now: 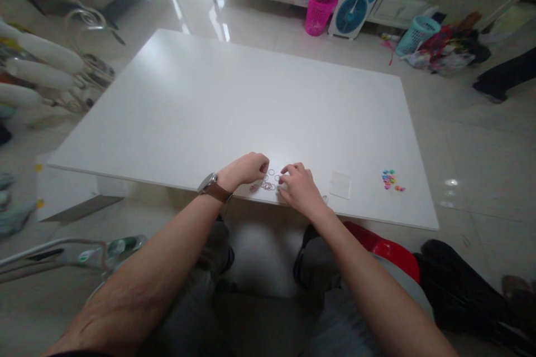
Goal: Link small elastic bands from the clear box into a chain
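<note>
Several thin metal rings [267, 185] lie in a loose cluster near the front edge of the white table [251, 95]. My left hand [251, 167], with a watch [209, 183] on its wrist, is closed with fingers curled at the left side of the rings; what it holds, if anything, is too small to make out. My right hand [298, 183] is at the right of the cluster, its bent fingers and thumb apart, close to a ring. A clear square plastic piece [340, 185] lies flat to its right. Farther right is a small group of colourful little pieces [388, 179].
A red stool [383, 251] stands under the table's front right. Beyond the table are a pink basket [319, 12], a blue-and-white fan [353, 10] and a light-blue basket [417, 35] on the floor. At the right edge a person's leg [508, 73] shows.
</note>
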Demonstrator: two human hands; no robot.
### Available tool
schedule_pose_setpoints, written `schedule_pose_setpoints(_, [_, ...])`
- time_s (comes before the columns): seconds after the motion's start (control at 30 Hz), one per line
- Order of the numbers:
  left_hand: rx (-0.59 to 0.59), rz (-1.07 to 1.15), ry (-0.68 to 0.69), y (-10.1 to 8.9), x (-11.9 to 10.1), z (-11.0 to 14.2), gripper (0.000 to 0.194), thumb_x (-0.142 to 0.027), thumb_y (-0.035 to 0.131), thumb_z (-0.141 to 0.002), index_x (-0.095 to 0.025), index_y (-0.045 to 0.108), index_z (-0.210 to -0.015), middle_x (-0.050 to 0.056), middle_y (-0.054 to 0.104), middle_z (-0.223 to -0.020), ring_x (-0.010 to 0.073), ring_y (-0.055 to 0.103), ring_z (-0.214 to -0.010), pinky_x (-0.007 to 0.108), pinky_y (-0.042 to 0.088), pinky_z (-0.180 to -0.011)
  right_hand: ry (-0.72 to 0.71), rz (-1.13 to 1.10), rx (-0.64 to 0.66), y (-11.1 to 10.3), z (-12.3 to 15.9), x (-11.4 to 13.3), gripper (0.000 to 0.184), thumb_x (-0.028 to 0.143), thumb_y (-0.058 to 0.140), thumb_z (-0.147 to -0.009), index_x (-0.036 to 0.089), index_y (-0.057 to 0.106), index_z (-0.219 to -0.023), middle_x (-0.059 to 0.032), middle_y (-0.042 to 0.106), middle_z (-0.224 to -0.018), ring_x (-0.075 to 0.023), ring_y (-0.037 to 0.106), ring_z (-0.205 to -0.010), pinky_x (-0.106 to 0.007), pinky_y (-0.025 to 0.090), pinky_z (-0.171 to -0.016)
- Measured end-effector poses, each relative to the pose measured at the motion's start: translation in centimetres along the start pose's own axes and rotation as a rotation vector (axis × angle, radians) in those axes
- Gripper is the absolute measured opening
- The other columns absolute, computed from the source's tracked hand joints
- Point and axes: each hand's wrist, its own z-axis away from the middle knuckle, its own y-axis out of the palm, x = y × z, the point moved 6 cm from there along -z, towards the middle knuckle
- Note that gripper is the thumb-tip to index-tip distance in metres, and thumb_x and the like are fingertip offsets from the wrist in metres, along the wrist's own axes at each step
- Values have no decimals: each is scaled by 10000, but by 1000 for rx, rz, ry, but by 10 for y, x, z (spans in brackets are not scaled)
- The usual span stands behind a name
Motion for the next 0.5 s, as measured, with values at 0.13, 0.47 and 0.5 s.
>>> schedule_pose_setpoints(0.13, [-20,0,11,-1,0,1,161,-95,598,-747,-161,735,-798,65,736,-774,156,622,-700,246,405,-632,13,60,55,10,-5,11,152,259,628,-939,179,730,-1018,-120,624,-1232,-301,457,-1182,-439,404,-942])
schedule_pose_setpoints(0.47, [-52,-21,13,-2,2,4,191,-90,571,-764,-160,743,-809,76,740,-778,169,625,-696,258,411,-631,26,145,76,25,-17,23,205,271,568,-970,160,703,-1078,-149,614,-1211,-309,449,-1159,-442,403,-922])
schedule_pose_setpoints(0.5, [-55,-20,15,-2,2,4,183,-92,574,-765,-161,739,-803,75,738,-776,168,622,-693,259,408,-631,26,141,76,25,-18,23,207,260,551,-977,159,701,-1077,-149,614,-1208,-308,450,-1157,-441,403,-918])
